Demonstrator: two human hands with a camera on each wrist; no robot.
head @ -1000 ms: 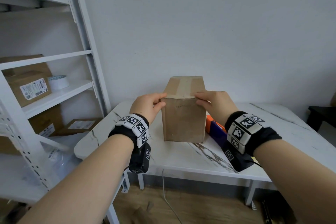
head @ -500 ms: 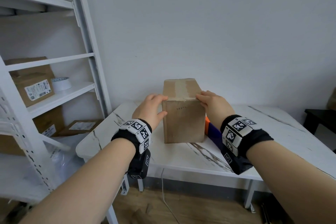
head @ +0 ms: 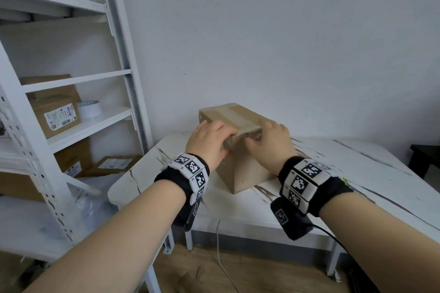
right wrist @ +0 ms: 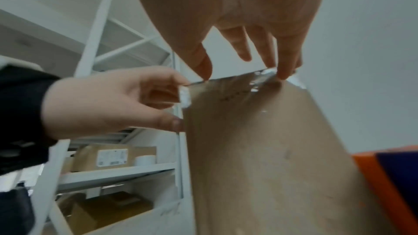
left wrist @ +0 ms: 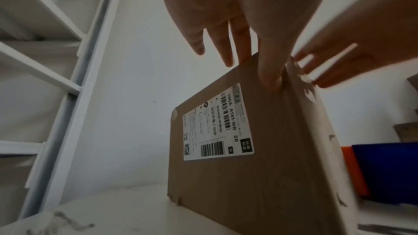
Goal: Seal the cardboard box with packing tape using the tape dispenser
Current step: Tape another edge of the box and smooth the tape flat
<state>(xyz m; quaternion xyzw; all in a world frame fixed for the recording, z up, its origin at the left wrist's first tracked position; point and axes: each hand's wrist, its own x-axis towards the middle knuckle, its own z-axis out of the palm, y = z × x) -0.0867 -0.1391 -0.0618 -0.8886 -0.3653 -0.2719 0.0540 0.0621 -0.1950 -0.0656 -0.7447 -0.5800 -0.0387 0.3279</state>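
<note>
Box now turned cornerwise on the surface; your left hand and right hand, grip released, fingers straight, press the tape ends down.

The cardboard box is showing matt brown, slightly rough paperboard, with a glossy clear tape strip shining along its top, wrinkling near the edge. A smooth white paper label is sitting on one side. The surface is looking like polished white marble with grey veins. At the left of the frame, the shelving is gleaming as white painted metal; the floor is appearing wooden.
</note>
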